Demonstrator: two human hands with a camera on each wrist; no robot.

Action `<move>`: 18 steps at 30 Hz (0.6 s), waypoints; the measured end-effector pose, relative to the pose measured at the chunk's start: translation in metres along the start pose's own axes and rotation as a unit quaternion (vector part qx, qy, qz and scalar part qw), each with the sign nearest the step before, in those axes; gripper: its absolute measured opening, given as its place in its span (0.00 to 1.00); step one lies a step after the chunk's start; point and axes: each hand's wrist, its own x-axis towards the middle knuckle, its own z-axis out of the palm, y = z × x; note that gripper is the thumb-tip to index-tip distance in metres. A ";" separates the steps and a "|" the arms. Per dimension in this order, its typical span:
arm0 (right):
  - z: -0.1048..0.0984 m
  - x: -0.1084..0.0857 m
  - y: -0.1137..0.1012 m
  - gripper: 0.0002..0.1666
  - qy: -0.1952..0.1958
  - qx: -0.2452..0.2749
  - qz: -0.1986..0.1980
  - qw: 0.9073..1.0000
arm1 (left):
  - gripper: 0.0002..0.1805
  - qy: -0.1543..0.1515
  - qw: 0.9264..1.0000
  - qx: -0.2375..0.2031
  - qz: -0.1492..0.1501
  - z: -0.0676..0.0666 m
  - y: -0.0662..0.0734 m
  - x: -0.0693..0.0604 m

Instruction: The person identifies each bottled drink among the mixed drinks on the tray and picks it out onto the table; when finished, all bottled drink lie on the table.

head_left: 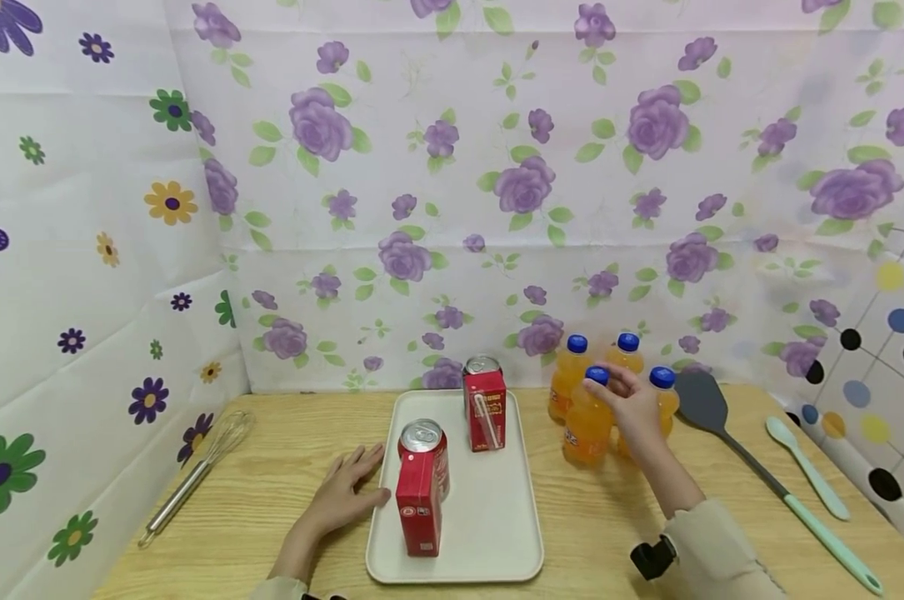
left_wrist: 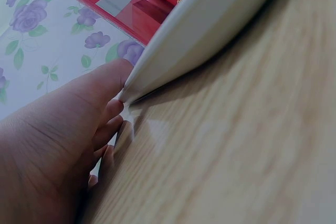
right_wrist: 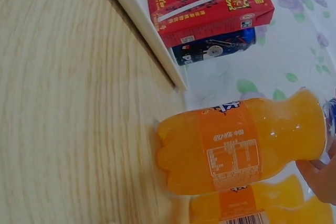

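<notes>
At the neck just below its blue cap, my right hand [head_left: 635, 408] grips an orange soda bottle [head_left: 586, 429]. In the right wrist view this bottle [right_wrist: 226, 145] fills the middle, with a bit of the hand [right_wrist: 320, 179] at its neck. Whether its base touches the table is hard to tell. My left hand [head_left: 342, 492] rests on the table, fingers extended, thumb against the left rim of a cream tray [head_left: 489, 517]. On the tray stand a red drink carton [head_left: 419, 508] before a red soda can [head_left: 423, 437], and another carton [head_left: 486, 412] before a dark blue can [right_wrist: 215, 48].
Several more orange soda bottles [head_left: 569, 371] stand close around the gripped one. To their right lie a grey spatula [head_left: 702, 404] with a green handle and a pale green spoon [head_left: 807, 471]. A whisk [head_left: 204, 467] lies far left. Floral sheets [head_left: 452, 208] wall the table's back and sides.
</notes>
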 end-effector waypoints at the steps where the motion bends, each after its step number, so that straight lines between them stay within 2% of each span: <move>1: 0.001 0.000 0.000 0.37 -0.002 0.002 0.000 1.000 | 0.40 0.002 1.000 0.002 0.004 0.000 0.000 0.000; 6: 0.005 0.000 0.000 0.34 -0.005 -0.010 -0.002 1.000 | 0.40 -0.004 1.000 0.003 0.006 0.000 -0.001 0.004; 13: 0.006 0.001 0.006 0.34 -0.025 -0.064 -0.038 0.997 | 0.41 -0.011 1.000 -0.002 -0.002 0.002 -0.003 0.004; 18: 0.005 0.002 0.008 0.35 -0.036 -0.077 -0.037 0.996 | 0.41 -0.011 1.000 -0.002 -0.003 0.002 -0.005 0.003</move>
